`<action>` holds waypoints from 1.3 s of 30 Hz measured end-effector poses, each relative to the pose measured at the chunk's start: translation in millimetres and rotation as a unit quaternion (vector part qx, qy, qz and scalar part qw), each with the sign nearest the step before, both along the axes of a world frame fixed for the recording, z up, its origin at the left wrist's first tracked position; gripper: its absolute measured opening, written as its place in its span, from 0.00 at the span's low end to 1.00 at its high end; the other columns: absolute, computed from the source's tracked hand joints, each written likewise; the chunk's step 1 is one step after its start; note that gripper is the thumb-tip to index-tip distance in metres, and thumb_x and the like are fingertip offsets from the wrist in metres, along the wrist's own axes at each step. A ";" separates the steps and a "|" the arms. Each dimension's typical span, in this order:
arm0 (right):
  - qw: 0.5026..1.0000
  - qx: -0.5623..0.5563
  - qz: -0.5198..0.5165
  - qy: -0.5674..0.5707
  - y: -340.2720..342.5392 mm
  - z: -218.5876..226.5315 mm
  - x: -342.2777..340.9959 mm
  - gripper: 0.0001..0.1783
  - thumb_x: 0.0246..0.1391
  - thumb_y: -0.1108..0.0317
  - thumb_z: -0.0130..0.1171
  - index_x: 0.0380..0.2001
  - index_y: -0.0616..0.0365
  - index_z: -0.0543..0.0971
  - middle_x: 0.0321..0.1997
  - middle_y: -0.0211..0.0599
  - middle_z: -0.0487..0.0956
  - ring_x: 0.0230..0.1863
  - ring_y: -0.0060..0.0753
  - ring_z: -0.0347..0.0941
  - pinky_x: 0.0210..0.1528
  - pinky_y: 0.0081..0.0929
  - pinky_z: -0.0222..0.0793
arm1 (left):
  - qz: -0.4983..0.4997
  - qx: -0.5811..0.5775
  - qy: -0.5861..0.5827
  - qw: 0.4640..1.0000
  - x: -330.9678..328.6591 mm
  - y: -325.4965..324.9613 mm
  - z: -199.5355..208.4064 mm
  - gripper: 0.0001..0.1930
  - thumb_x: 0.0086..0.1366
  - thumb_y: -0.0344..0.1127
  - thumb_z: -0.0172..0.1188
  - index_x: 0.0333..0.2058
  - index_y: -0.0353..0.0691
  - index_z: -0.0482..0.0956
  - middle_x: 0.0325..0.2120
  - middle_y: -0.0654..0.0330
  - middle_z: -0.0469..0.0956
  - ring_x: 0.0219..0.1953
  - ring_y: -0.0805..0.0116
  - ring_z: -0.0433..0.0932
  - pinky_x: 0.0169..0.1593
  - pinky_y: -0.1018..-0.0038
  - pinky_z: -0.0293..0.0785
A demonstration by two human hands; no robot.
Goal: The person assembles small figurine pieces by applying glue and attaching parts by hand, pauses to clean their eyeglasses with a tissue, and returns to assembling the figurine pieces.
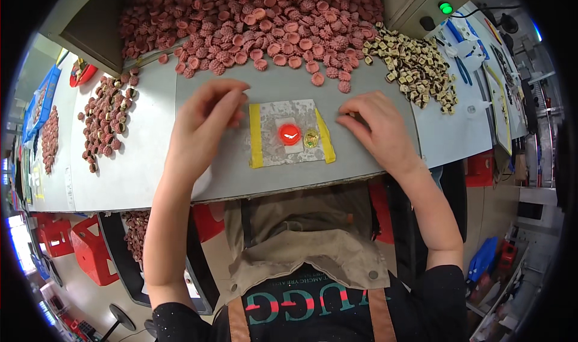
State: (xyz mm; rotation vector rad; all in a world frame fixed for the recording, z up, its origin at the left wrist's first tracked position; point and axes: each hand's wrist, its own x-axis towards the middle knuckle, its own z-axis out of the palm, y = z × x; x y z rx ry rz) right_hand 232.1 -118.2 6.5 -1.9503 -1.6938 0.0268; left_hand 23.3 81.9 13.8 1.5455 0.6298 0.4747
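Observation:
My left hand (208,116) hovers at the left of a grey-stained white pad (274,152). Its fingers are loosely bent, with nothing visible in them. On the other side, my right hand (382,128) is held with thumb and forefinger slightly apart, also without a visible object. Yellow tape (256,136) runs along both side edges of the pad. On the pad's middle sits a glossy round red piece (289,134), over a small pale patch. Beside it, to the right, lies a small round yellowish, see-through piece (310,138). Neither hand touches these pieces.
A wide heap of pink bumpy, raspberry-like cups (259,32) covers the back. Small cream-and-dark square pieces (415,68) are piled at right. Pink-and-dark assembled pieces (108,116) lie at left. A machine box (433,5) with lit buttons stands back right; pliers (463,70) lie nearby.

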 end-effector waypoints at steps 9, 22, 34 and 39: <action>0.999 0.034 -0.011 -0.018 -7.3 -3.7 -5.9 0.14 0.46 0.74 0.65 0.39 0.58 0.76 0.39 0.36 0.78 0.43 0.40 0.72 0.43 0.31 0.69 | 0.028 -0.255 -0.239 0.937 -35.9 -37.5 -27.6 0.13 0.67 0.30 0.56 0.49 0.35 0.73 0.43 0.62 0.75 0.38 0.79 0.75 0.44 0.81 0.72; 0.990 -0.074 -0.091 0.080 -0.6 19.6 -21.7 0.11 0.52 0.73 0.62 0.40 0.61 0.76 0.37 0.38 0.74 0.38 0.36 0.73 0.40 0.28 0.70 | -0.001 -0.381 -0.268 0.885 -33.4 -54.5 -34.4 0.18 0.71 0.36 0.51 0.55 0.33 0.68 0.45 0.58 0.75 0.40 0.75 0.75 0.48 0.77 0.72; 0.986 -0.108 -0.014 0.130 19.2 27.2 -37.1 0.08 0.53 0.75 0.59 0.37 0.62 0.75 0.36 0.36 0.73 0.36 0.30 0.74 0.38 0.26 0.70 | 0.001 -0.407 -0.276 0.871 -35.2 -52.8 -31.9 0.17 0.71 0.33 0.49 0.55 0.34 0.68 0.46 0.57 0.76 0.40 0.76 0.75 0.48 0.79 0.72; 0.997 -0.034 0.064 0.009 41.7 16.8 -65.4 0.11 0.50 0.72 0.64 0.37 0.61 0.76 0.35 0.37 0.73 0.34 0.38 0.72 0.36 0.30 0.69 | 0.001 -0.392 -0.277 0.877 -34.5 -54.4 -31.7 0.17 0.71 0.33 0.50 0.55 0.34 0.68 0.45 0.59 0.75 0.41 0.77 0.75 0.49 0.79 0.72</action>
